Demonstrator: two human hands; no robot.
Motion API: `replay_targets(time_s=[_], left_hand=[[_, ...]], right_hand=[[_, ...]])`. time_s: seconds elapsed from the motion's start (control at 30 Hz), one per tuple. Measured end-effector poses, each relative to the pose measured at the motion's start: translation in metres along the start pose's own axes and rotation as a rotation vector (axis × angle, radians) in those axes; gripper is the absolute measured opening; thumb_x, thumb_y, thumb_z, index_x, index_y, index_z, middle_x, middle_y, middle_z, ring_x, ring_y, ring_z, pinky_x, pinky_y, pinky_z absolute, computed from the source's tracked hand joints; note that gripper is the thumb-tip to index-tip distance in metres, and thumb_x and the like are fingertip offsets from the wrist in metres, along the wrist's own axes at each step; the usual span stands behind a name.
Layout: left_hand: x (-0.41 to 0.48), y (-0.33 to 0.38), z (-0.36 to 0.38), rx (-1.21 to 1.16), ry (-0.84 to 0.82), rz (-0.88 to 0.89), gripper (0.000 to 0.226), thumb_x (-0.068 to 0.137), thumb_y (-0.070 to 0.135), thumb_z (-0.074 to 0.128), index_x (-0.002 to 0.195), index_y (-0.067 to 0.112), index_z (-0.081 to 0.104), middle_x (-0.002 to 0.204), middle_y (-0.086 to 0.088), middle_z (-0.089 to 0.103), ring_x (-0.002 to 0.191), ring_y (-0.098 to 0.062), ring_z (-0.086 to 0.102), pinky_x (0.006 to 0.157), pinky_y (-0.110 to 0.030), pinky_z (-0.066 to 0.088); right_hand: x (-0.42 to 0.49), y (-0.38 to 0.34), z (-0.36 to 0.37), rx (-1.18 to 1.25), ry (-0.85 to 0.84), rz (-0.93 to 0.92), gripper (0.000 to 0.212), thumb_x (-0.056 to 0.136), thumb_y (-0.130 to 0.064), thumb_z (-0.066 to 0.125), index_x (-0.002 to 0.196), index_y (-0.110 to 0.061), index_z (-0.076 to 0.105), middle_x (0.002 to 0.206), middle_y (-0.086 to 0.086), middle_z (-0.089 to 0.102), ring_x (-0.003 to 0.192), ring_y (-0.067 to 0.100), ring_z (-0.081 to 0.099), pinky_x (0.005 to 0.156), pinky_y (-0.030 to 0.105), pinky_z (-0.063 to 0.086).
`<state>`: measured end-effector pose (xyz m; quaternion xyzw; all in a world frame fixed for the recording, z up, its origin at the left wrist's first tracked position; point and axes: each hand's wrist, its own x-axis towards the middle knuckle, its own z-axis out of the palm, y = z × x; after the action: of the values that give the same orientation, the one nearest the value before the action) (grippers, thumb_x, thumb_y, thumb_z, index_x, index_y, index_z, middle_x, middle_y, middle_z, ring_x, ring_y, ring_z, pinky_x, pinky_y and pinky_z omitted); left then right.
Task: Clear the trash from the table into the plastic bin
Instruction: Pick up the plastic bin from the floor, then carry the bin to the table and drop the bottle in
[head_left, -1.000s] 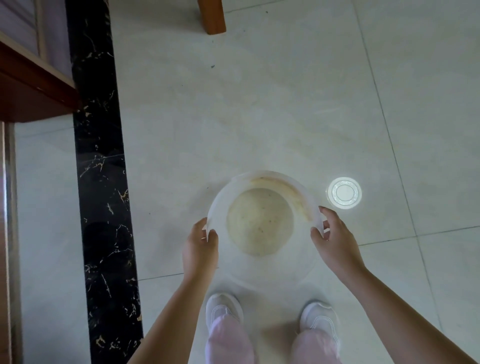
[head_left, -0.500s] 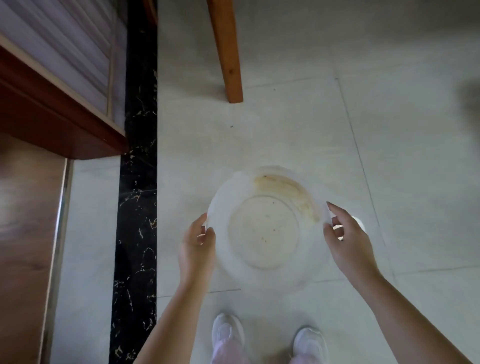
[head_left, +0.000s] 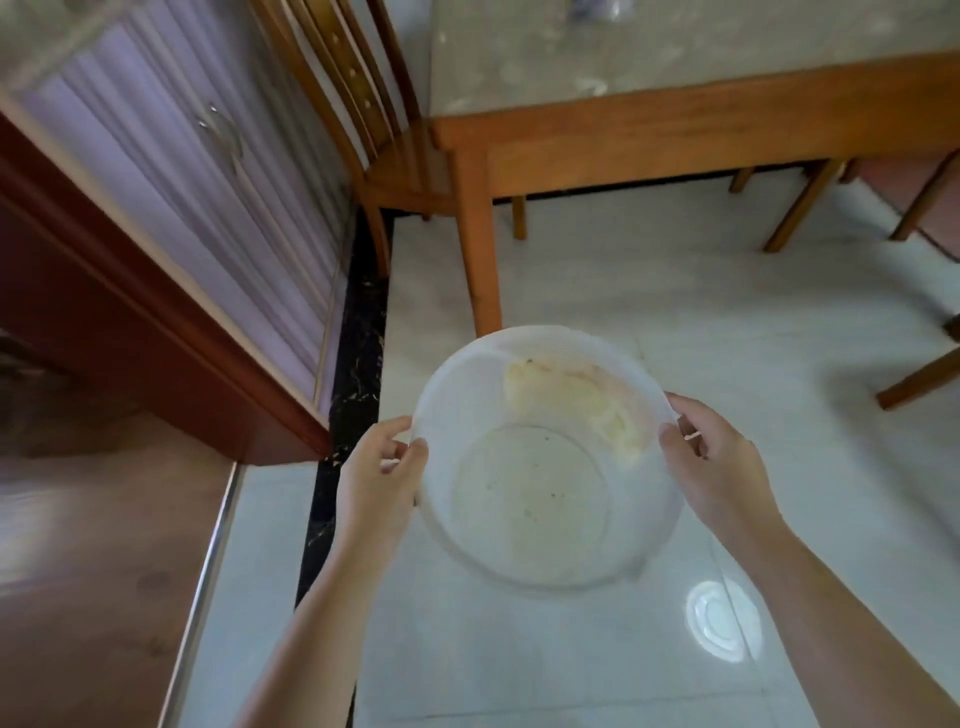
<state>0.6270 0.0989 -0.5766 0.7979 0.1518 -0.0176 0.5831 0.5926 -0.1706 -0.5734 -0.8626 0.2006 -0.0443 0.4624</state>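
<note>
A round translucent white plastic bin (head_left: 540, 462) hangs above the tiled floor, held by its rim on both sides. My left hand (head_left: 379, 473) grips the left rim and my right hand (head_left: 717, 457) grips the right rim. The bin's inside shows a yellowish stain on the far wall and small dark specks on the bottom. The wooden table (head_left: 691, 124) with a pale marbled top stands ahead; some blurred trash (head_left: 597, 10) lies at the top edge of the view.
A wooden chair (head_left: 374, 130) is tucked at the table's left end. A cabinet with ribbed doors (head_left: 171, 197) runs along the left. More chair legs (head_left: 914, 379) stand on the right. A bright round light reflection (head_left: 722, 623) shines on the floor.
The bin has risen from the floor in both hands. The view has tilted up, so the table, chair and cabinet have come into sight and my feet have left it.
</note>
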Motion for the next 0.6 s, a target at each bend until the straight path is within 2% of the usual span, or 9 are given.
replay_targets(time_s=[0.1,0.23,0.33,0.4,0.47,0.53,0.6], left_hand=[[-0.009,0.056,-0.02,0.006,0.01,0.071,0.022,0.082,0.017,0.058,0.1,0.028,0.064,0.06,0.011,0.059,0.053,-0.005,0.056,0.065,-0.042,0.054],[-0.029,0.128,-0.047,0.028,0.04,0.203,0.017,0.084,0.018,0.057,0.094,0.031,0.064,0.076,0.011,0.064,0.066,-0.017,0.062,0.066,-0.043,0.055],[-0.042,0.174,-0.063,0.011,0.072,0.267,0.018,0.086,0.021,0.055,0.088,0.037,0.061,0.074,0.015,0.066,0.062,-0.024,0.064,0.055,-0.043,0.054],[-0.05,0.201,-0.072,-0.019,0.093,0.285,0.018,0.086,0.022,0.054,0.09,0.038,0.062,0.073,0.026,0.065,0.06,-0.009,0.064,0.057,-0.041,0.054],[-0.06,0.223,-0.083,-0.083,0.108,0.297,0.021,0.086,0.022,0.055,0.087,0.041,0.064,0.075,0.034,0.063,0.066,0.003,0.062,0.063,-0.035,0.052],[-0.073,0.242,-0.094,-0.156,0.116,0.301,0.025,0.085,0.024,0.057,0.079,0.046,0.066,0.08,0.032,0.064,0.075,0.002,0.063,0.065,-0.031,0.05],[-0.084,0.258,-0.105,-0.198,0.12,0.316,0.026,0.085,0.024,0.057,0.075,0.046,0.067,0.086,0.024,0.067,0.082,-0.005,0.063,0.064,-0.029,0.047]], right_hand=[[-0.005,-0.046,-0.032,0.047,0.017,-0.04,0.034,0.087,-0.018,0.046,0.117,-0.029,0.059,0.074,-0.005,0.061,0.063,0.014,0.056,0.053,0.024,0.042],[-0.014,-0.107,-0.071,0.099,0.058,-0.09,0.031,0.086,-0.019,0.046,0.109,-0.033,0.061,0.068,-0.009,0.06,0.057,0.005,0.054,0.047,0.015,0.04],[-0.024,-0.15,-0.099,0.15,0.074,-0.133,0.035,0.085,-0.019,0.045,0.088,-0.05,0.061,0.066,-0.01,0.062,0.06,0.004,0.055,0.051,0.021,0.042],[-0.031,-0.176,-0.116,0.18,0.085,-0.153,0.04,0.083,-0.019,0.045,0.078,-0.056,0.058,0.071,-0.014,0.064,0.063,0.001,0.056,0.053,0.023,0.043],[-0.039,-0.197,-0.132,0.209,0.1,-0.178,0.039,0.082,-0.018,0.046,0.08,-0.054,0.061,0.071,-0.013,0.065,0.063,0.0,0.056,0.052,0.02,0.045],[-0.048,-0.217,-0.145,0.225,0.111,-0.21,0.037,0.082,-0.017,0.047,0.086,-0.049,0.065,0.072,-0.015,0.067,0.065,0.0,0.057,0.053,0.019,0.045],[-0.059,-0.235,-0.154,0.226,0.129,-0.239,0.039,0.081,-0.018,0.047,0.082,-0.053,0.064,0.075,-0.016,0.067,0.068,0.001,0.057,0.057,0.022,0.046]])
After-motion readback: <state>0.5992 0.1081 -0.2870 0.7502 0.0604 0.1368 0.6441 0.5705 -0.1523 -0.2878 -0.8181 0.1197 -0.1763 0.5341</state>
